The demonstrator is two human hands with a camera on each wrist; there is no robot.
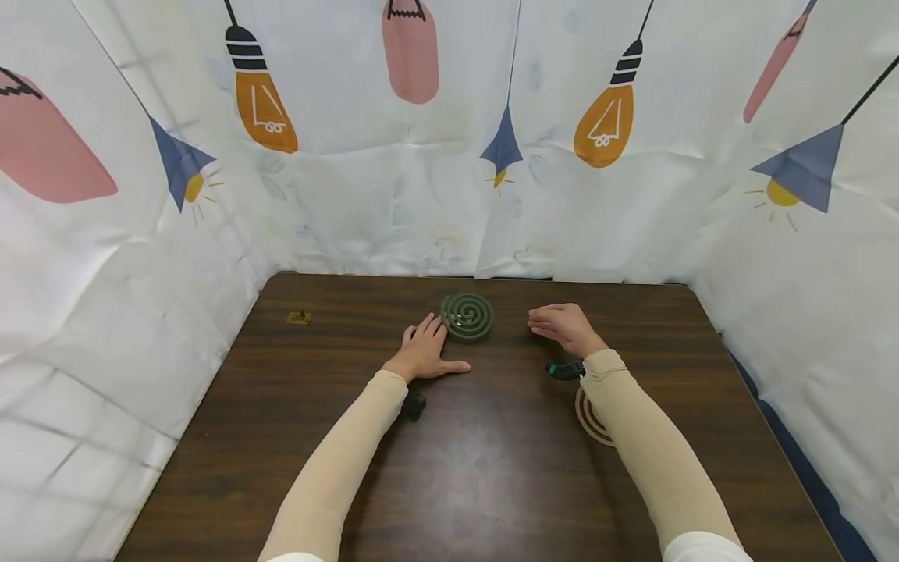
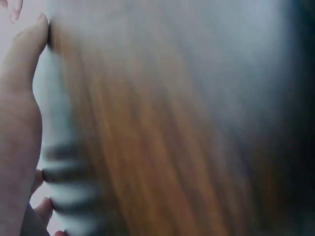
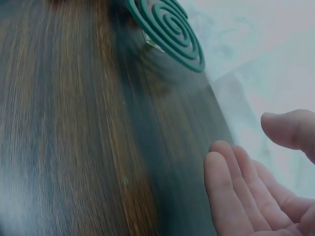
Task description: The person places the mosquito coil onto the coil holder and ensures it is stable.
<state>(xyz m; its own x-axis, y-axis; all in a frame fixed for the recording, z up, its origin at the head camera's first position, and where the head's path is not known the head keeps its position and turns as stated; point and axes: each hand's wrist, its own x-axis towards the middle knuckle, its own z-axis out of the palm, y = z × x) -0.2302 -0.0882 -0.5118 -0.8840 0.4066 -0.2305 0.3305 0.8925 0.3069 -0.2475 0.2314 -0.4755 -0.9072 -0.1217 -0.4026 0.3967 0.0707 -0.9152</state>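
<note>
A green mosquito coil lies toward the back of the table, and in the right wrist view the coil sits tilted above the wood with a bit of shiny metal beneath it. At its left edge my left hand has its fingers spread, the fingertips close to or touching the coil. To the coil's right my right hand is held apart from it, fingers extended and thumb separate, with nothing in it. The left wrist view shows part of my left hand and blurred wood grain.
A tan coil lies partly hidden under my right forearm. Near the table's back left is a small brass-coloured metal piece. The brown wooden table meets printed white cloth at the back and sides.
</note>
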